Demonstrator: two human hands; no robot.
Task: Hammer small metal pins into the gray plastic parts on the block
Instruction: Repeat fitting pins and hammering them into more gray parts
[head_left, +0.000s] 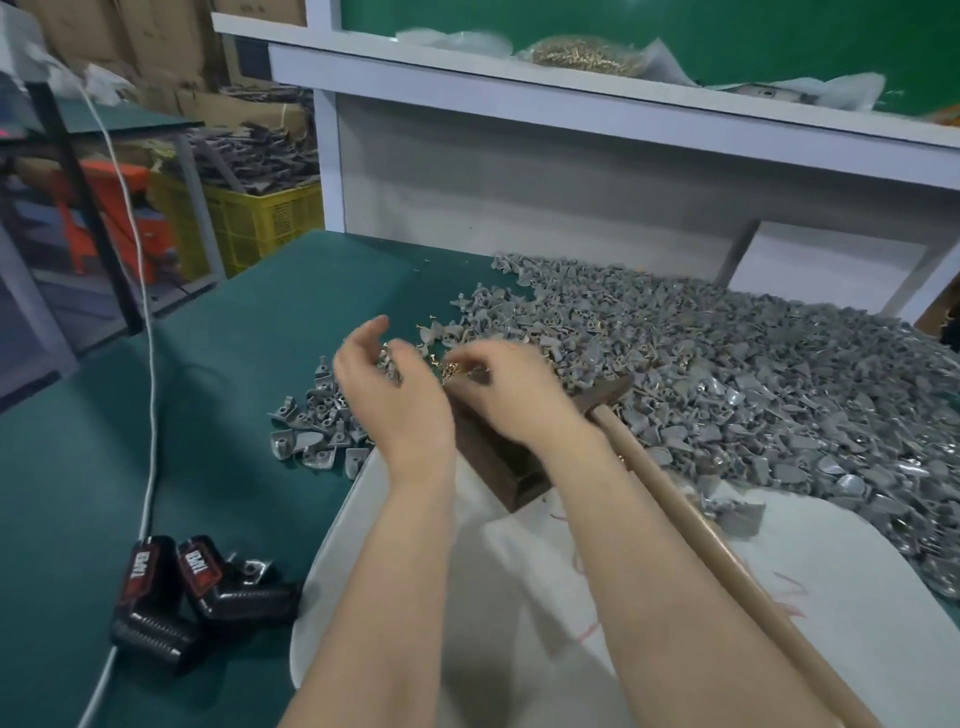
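The parts (753, 374) are seen as small gray plastic pieces, wedge-shaped with a round socket at one end. They are heaped in a broad pile on the right of the green table (234, 415), and a smaller heap lies just left of the block (498, 462). The block, dark brown and oblong, is set on a white cloth (519, 597) and is partly covered by both hands. A cluster of brass-coloured pins (451, 370) is pinched by the curled fingertips of the right hand (511, 397) over the block's far end. The left hand (389, 384) is held beside it, fingers relaxed and apart. A hammer (704, 540) with a wooden handle is laid just right of the block. White lettering is carried on the red labels of two black devices (150, 582), but it cannot be read.
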